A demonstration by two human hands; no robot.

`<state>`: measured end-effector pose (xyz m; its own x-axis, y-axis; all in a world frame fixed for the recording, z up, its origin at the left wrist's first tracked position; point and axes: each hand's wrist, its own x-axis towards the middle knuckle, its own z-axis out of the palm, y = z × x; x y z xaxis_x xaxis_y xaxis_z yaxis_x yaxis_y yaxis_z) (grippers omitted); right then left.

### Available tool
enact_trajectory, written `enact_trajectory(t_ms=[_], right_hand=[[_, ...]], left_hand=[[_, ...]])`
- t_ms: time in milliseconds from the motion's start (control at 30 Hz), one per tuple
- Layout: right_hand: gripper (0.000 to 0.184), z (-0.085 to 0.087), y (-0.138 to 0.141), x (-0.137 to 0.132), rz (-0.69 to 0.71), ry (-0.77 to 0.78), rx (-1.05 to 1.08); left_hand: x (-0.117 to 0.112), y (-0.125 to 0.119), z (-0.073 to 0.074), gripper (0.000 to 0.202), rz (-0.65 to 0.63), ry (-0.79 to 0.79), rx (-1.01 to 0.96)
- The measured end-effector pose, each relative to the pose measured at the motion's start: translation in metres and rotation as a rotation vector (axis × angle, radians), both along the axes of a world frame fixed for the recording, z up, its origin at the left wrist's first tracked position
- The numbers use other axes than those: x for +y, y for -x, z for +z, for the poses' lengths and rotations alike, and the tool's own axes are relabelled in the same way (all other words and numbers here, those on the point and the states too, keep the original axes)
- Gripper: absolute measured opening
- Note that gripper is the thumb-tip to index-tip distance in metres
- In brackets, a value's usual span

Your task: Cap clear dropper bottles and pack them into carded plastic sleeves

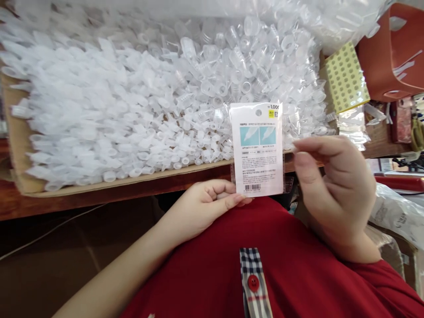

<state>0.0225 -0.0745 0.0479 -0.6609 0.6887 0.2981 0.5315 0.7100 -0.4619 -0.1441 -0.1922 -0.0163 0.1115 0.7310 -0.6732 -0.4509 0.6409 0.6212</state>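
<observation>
My left hand (212, 201) pinches the bottom edge of a printed packaging card (260, 163) in a clear plastic sleeve. Small print, two blue pictures of a nozzle and a barcode show on the card's face, and a hang hole is near its top. To the right of the card, my right hand (334, 185) is raised with thumb and forefinger drawn together. Whatever sits between those fingertips, if anything, is too small to make out. Beyond both hands, a shallow cardboard box (132, 179) holds a heap of white plastic nozzles (109, 101) and clear plastic caps or bottle parts (245, 66).
A yellow sheet of round stickers (346, 79) leans at the box's right end. Behind it stands an orange plastic bin (391, 53). Clear plastic sheeting (331, 20) lies along the back, and a plastic bag (397, 212) is at the lower right.
</observation>
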Motion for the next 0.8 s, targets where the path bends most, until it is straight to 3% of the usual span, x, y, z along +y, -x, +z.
enact_trajectory(t_ms=[67, 133, 333, 800], right_hand=[[0.009, -0.013, -0.017, 0.005, -0.106, 0.132, 0.150], [0.007, -0.029, -0.035, 0.008, -0.110, 0.282, 0.240], [0.011, -0.067, -0.061, -0.004, 0.248, 0.551, 0.379], [0.007, -0.080, -0.050, -0.005, 0.078, 0.615, 0.392]], left_hand=[[0.000, 0.001, 0.001, 0.017, 0.003, 0.014, 0.007], [0.000, 0.001, 0.002, 0.016, 0.018, 0.017, -0.014], [0.003, -0.003, -0.001, 0.016, 0.037, -0.014, -0.004], [0.002, -0.011, -0.003, 0.024, -0.070, -0.007, 0.146]])
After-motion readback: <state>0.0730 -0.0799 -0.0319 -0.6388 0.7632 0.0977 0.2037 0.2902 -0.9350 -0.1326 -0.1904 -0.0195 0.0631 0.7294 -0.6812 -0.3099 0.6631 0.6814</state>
